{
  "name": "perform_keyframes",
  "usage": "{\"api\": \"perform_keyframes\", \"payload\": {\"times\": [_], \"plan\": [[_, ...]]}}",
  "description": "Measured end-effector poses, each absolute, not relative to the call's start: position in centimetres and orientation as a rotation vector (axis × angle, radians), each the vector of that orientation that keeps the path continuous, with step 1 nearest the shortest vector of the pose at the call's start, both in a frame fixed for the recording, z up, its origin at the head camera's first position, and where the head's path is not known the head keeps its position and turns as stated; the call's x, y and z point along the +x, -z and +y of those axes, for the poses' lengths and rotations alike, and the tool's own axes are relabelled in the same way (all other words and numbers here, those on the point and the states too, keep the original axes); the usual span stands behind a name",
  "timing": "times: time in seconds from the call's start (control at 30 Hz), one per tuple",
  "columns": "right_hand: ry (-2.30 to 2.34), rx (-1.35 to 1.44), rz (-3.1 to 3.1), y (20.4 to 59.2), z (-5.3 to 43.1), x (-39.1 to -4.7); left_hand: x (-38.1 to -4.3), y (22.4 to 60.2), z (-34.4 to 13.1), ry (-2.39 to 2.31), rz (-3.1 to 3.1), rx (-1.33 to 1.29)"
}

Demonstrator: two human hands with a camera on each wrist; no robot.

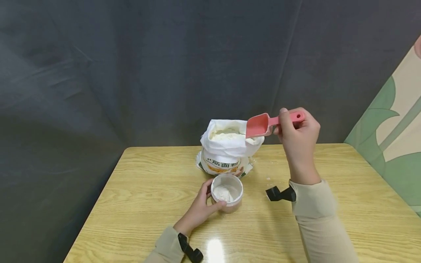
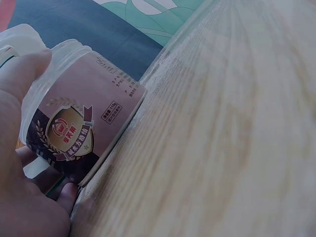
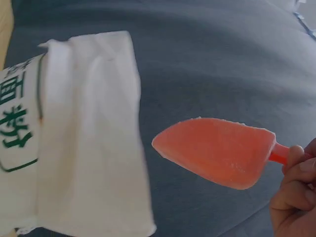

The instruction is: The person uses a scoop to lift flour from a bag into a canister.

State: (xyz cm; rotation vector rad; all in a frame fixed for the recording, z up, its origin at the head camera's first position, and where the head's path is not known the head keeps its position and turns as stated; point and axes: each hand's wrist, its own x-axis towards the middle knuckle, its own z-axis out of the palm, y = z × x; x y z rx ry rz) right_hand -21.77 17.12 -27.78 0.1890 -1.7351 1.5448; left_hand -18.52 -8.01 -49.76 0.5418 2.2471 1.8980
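My right hand (image 1: 300,140) grips the handle of a pink-red scoop (image 1: 258,125), raised at the right edge of the flour bag's mouth. No heap of flour shows in the scoop; a little white powder clings to it in the right wrist view. The white flour bag (image 1: 227,151), its top folded down, stands on the table with flour (image 1: 229,135) inside. In front of it is a small round tub (image 1: 237,199) with some flour at the bottom. My left hand (image 1: 200,206) holds the tub's left side, fingers and thumb curved around it. The tub's printed label (image 2: 69,129) faces the left wrist camera.
The wood-grain table (image 1: 144,197) carries small white specks right of the bag. A dark curtain (image 1: 164,73) hangs behind the table. A wall with green leaf shapes (image 1: 391,146) rises on the right.
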Motion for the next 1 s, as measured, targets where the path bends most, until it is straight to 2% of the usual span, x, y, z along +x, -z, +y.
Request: {"api": "perform_keyframes", "payload": {"times": [0.37, 1.0], "plan": [[-1.294, 0.194, -1.96, 29.5, 16.5, -24.0, -18.4, 49.7, -8.1, -1.909, 2.229, 0.55], [-1.316, 0.222, -2.294, 30.5, 14.5, -26.0, -18.4, 49.4, -8.1, -1.906, 2.229, 0.557]]}}
